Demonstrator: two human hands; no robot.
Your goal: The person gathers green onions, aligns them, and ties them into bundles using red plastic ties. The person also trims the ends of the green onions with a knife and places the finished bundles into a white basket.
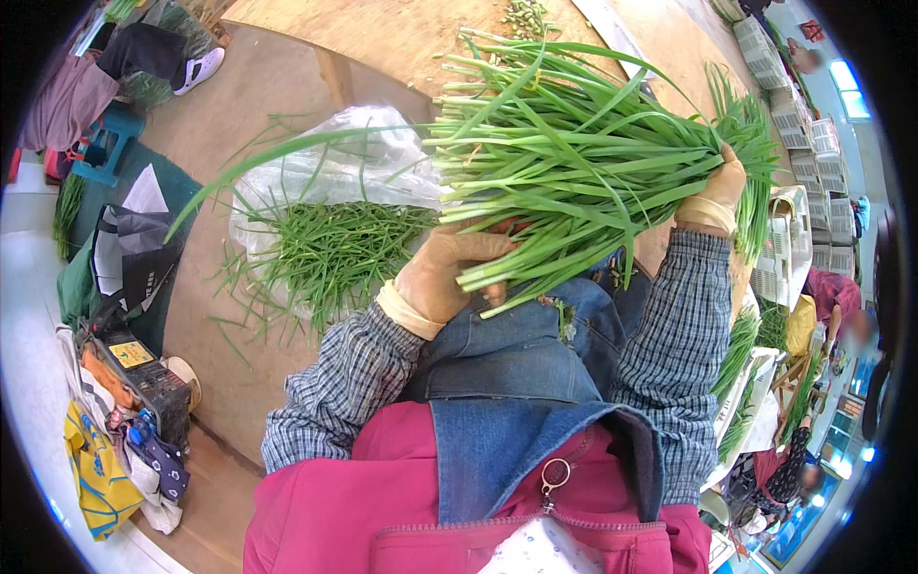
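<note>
A thick bunch of long green leafy stalks (pixel 574 143), probably garlic chives, lies across both hands above my lap. Its pale cut ends point left; its leaf tips point right. My right hand (pixel 717 188), in a tan rubber glove, grips the bunch at the leafy end. My left hand (pixel 459 269), gloved the same way, supports the stalks from below near the pale ends, thumb along them and most fingers hidden beneath. One long leaf (pixel 272 154) hangs far out to the left. A denim apron (pixel 502 359) covers my lap.
A wooden board (pixel 373 32) with trimmed bits (pixel 527 18) lies ahead. Loose green scraps (pixel 344 251) cover a clear plastic sheet (pixel 337 158) at left. More stalks (pixel 746 122) and stacked white crates (pixel 792 129) stand right. Bags (pixel 136 251) lie far left. Other people sit around.
</note>
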